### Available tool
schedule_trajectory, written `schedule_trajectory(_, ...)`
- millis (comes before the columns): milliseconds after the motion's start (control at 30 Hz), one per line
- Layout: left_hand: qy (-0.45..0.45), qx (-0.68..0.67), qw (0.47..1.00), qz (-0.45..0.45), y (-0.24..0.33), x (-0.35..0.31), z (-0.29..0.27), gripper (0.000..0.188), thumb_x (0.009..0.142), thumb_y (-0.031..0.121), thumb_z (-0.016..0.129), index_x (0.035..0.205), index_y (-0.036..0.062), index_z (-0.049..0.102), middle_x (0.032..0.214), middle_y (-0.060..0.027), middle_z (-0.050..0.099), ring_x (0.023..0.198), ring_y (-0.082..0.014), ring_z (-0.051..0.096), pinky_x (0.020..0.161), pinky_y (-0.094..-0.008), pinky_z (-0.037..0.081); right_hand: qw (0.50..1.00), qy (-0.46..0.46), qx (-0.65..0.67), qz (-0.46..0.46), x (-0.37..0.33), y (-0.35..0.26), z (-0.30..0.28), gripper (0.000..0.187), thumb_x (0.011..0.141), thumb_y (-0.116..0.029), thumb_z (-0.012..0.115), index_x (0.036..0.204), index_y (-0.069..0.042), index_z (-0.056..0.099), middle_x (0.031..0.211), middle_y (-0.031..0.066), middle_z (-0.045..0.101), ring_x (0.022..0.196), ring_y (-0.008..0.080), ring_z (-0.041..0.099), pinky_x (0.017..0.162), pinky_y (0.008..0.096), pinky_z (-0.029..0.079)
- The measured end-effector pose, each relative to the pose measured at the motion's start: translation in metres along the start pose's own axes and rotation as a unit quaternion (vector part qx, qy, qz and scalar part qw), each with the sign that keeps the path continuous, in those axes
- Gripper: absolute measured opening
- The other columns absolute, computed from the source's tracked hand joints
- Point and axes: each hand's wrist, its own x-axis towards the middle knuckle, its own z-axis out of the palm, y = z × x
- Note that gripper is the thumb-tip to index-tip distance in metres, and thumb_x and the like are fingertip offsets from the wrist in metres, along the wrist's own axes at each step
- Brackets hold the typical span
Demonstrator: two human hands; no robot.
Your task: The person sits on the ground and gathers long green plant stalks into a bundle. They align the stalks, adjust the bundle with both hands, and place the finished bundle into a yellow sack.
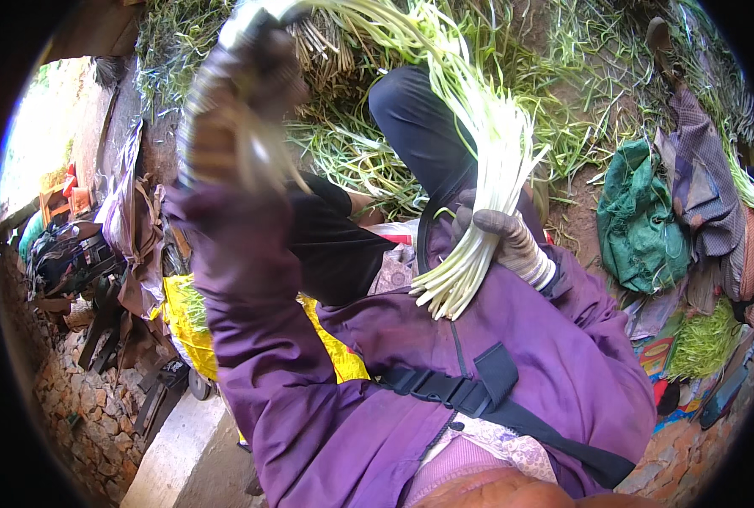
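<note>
My right hand [512,240], in a grey-white knit glove, is closed around a thick bunch of long pale stalks [500,161]. They look like young garlic or onion shoots. Their white cut ends point down over my purple jacket, and the greener tops bend up and left out of view. At the upper left, my left hand [254,76] is raised and badly smeared by motion, with its fingers not readable. Pale blurred stalks [263,157] show beside its wrist, and the bent tops of the bunch pass close to it.
Loose green stalks [368,165] litter the ground beyond my dark-trousered knees [415,114]. A green sack [643,220] and a checked cloth [703,178] lie at right, near a green heap [705,343]. At left are a yellow bag [188,326], piled clothes [127,220] and a pale block [182,453].
</note>
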Motion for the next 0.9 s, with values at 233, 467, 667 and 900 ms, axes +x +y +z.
schedule_trajectory(233, 0.083, -0.012, 0.985, 0.15, 0.121, 0.045, -0.06, 0.044, 0.1, 0.026, 0.056, 0.13, -0.0052, 0.048, 0.078, -0.0012, 0.054, 0.057, -0.0063, 0.046, 0.047, -0.0228, 0.036, 1.0, 0.001, -0.006, 0.004, -0.001, -0.003, -0.002, 0.055, 0.077, -0.015, 0.075, 0.123, -0.004, 0.048, 0.086, 0.0074, 0.055, 0.083, 0.0232, 0.057, 0.075, 0.0379, 0.052)
schedule_trajectory(467, -0.05, -0.043, 0.993, 0.099, 0.182, 0.044, -0.1, 0.04, 0.099, 0.023, 0.057, 0.127, -0.0055, 0.05, 0.078, -0.0023, 0.056, 0.059, -0.0071, 0.046, 0.048, -0.0232, 0.036, 1.0, 0.008, -0.005, 0.01, 0.002, -0.004, -0.006, 0.055, 0.076, -0.016, 0.076, 0.123, -0.004, 0.049, 0.087, 0.0073, 0.056, 0.082, 0.0229, 0.057, 0.074, 0.0379, 0.052)
schedule_trajectory(667, -0.035, 0.001, 0.996, 0.086, 0.084, -0.007, -0.071, 0.043, 0.098, 0.023, 0.061, 0.128, -0.0039, 0.048, 0.076, -0.0014, 0.055, 0.058, -0.0062, 0.048, 0.051, -0.0212, 0.038, 1.0, -0.005, 0.011, 0.005, 0.003, -0.004, -0.004, 0.051, 0.077, -0.012, 0.077, 0.122, 0.001, 0.055, 0.098, 0.0104, 0.067, 0.088, 0.0226, 0.067, 0.079, 0.0369, 0.058)
schedule_trajectory(900, 0.152, 0.162, 0.974, -0.047, -0.088, -0.091, 0.03, 0.042, 0.093, 0.029, 0.067, 0.123, 0.0002, 0.059, 0.074, 0.0003, 0.06, 0.05, -0.0051, 0.048, 0.045, -0.0203, 0.036, 0.996, 0.03, -0.082, 0.005, 0.005, -0.005, -0.001, 0.063, 0.075, -0.019, 0.082, 0.126, 0.001, 0.051, 0.105, 0.0107, 0.063, 0.097, 0.0227, 0.065, 0.086, 0.0375, 0.057)
